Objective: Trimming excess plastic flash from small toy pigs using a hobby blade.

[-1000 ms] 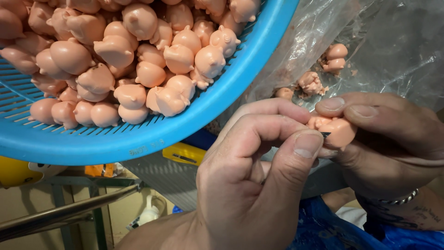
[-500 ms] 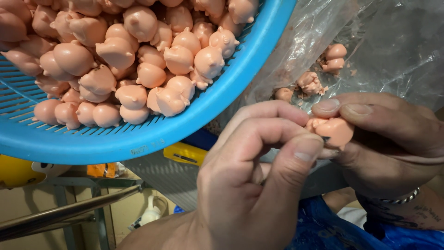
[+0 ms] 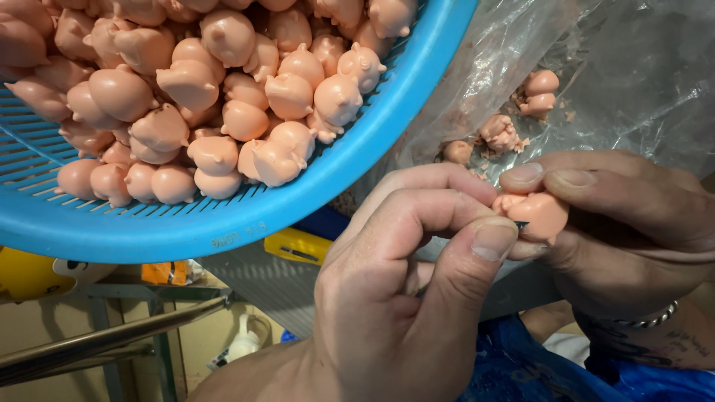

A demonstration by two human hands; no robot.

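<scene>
My right hand (image 3: 625,231) pinches a small pink pig figurine (image 3: 540,212) between thumb and fingers. My left hand (image 3: 402,298) is curled tight next to it, with its thumb and forefinger pressed against the figurine. They hold a thin dark blade, of which only the tip (image 3: 520,224) shows, touching the toy. A bracelet sits on the right wrist. Above left, a blue plastic sieve basket (image 3: 313,201) is heaped with many identical pink pig figurines (image 3: 223,112).
Behind the hands lies a clear plastic bag (image 3: 618,82) with a few pink figurines (image 3: 538,93) and scraps in it. A yellow object (image 3: 298,244) sits under the basket rim. Metal bars (image 3: 112,339) run at the lower left, and blue cloth (image 3: 536,365) covers my lap.
The hands stay almost in place. The figurine has turned slightly in my right fingers, and my left thumb has shifted a little against it.
</scene>
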